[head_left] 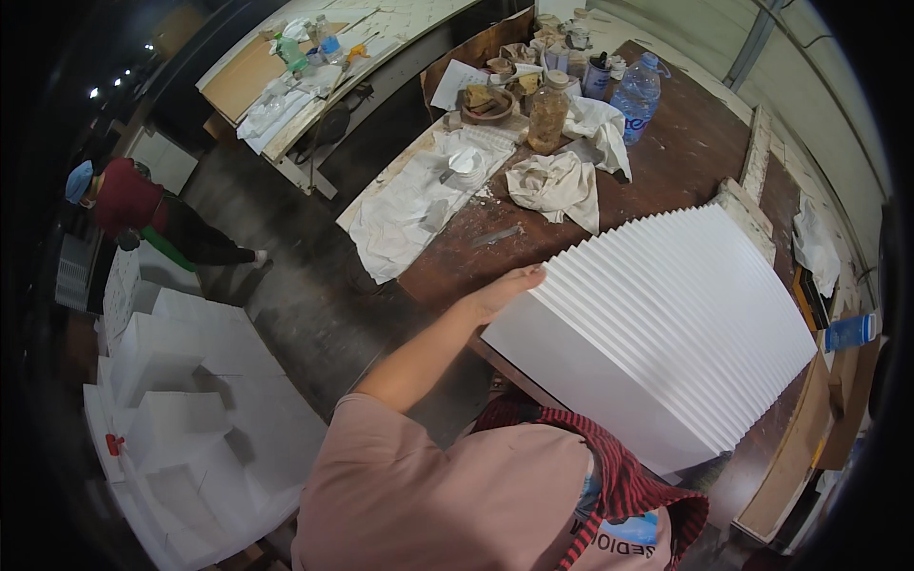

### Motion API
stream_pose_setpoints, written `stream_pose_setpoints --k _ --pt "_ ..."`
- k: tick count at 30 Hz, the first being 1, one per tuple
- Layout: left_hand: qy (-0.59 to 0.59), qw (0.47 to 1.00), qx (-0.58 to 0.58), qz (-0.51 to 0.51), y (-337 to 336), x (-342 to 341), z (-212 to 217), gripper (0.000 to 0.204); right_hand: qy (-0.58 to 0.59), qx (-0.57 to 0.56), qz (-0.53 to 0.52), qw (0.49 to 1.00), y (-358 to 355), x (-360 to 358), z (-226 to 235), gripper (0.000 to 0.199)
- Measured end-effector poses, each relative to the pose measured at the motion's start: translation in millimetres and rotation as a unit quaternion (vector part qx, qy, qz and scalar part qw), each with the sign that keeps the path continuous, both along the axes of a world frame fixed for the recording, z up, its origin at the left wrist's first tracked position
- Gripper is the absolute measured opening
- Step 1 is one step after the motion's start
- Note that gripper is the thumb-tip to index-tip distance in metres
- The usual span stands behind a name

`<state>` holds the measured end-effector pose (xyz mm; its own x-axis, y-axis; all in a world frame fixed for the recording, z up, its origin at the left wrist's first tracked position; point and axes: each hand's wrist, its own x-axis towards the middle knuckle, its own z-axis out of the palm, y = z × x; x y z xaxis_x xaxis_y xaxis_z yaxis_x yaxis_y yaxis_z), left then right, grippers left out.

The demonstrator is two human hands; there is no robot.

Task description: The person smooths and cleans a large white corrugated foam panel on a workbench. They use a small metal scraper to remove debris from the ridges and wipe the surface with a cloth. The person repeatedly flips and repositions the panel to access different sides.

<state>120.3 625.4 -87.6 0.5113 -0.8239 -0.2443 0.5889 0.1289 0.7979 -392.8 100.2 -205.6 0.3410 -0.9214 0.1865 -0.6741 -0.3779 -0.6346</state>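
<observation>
Left hand [505, 290] is laid against the near-left edge of a fanned stack of white panels [666, 324], fingers extended along the top edge, not curled into a fist; thumb side is hidden behind the stack, so it cannot be told whether the edge is pinched or just pressed. Right hand is not seen in the head view. The stack is resting on the dark brown workbench [685, 152], at its near end, sheets staggered so each edge shows as a step, fanning toward the right. Beyond the stack, crumpled white rags [557, 186] are lying on the bench, with a slim metal strip [495, 235] just left of them. A clear jar with brownish contents [547, 112] is standing beside the rags, a blue-tinted plastic water bottle [636, 95] further right. A white cloth sheet [419, 205] is draped over the bench's left edge, a small white object on it. On the floor at lower left, white foam blocks [190, 400] are piled. A second person in a red top and blue cap [119, 195] is seen at far left, well apart from the bench.
</observation>
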Motion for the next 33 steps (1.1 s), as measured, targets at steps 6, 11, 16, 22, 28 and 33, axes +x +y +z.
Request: stream_pose_setpoints --k 6,11,16,22,28,33 --pt "-0.043 0.994 0.053 0.08 -40 -46 10 0.083 0.001 -0.002 0.025 1.0 -22 -18 -6 0.045" --pt "-0.059 0.995 0.062 0.045 -40 -35 13 0.072 -0.01 -0.004 0.056 0.998 -22 -47 -7 0.044" --pt "-0.055 0.99 0.025 0.124 -54 2 -5 0.079 -0.006 -0.017 0.057 0.998 -5 -52 -13 0.043" --pt "0.019 0.999 0.006 0.046 -81 -6 -4 0.073 -0.032 0.032 0.067 0.997 16 -29 -13 0.043" --pt "-0.039 0.996 0.049 0.07 -90 -23 -5 0.073 0.042 0.006 0.061 0.997 27 -30 25 0.045" --pt "-0.072 0.977 0.153 0.13 -97 -3 -10 0.086 0.037 0.131 0.06 0.989 27 -15 78 0.043"
